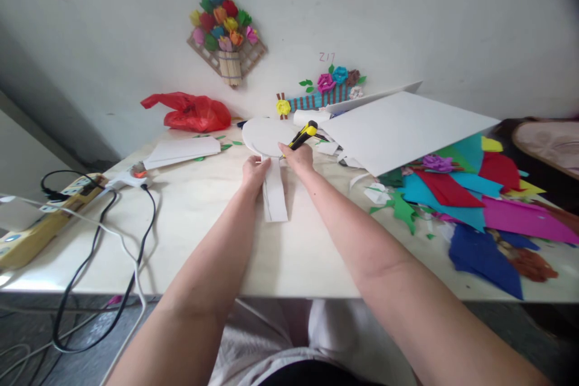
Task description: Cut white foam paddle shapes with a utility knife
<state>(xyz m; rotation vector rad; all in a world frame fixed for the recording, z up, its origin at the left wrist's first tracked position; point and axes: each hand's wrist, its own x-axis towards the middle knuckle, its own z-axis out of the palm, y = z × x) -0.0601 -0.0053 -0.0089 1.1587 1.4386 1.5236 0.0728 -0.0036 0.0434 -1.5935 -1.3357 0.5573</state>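
My right hand (298, 155) is closed round a yellow and black utility knife (304, 135), its tip end pointing down at white board. Under it lies a round white piece of board (266, 132), with a long white strip (275, 196) running from it toward me. A thin dark line is visible along the strip's left side. My left hand (256, 172) pinches the strip's left edge near its top, just below the round piece. The blade itself is too small to make out.
Large white boards (407, 126) lean at the back right, above coloured paper scraps (452, 187). White sheets (185, 149) and a red plastic bag (194, 113) lie back left. A power strip (49, 217) with looping cables (136, 259) occupies the left edge. Paper flowers (226, 24) hang on the wall.
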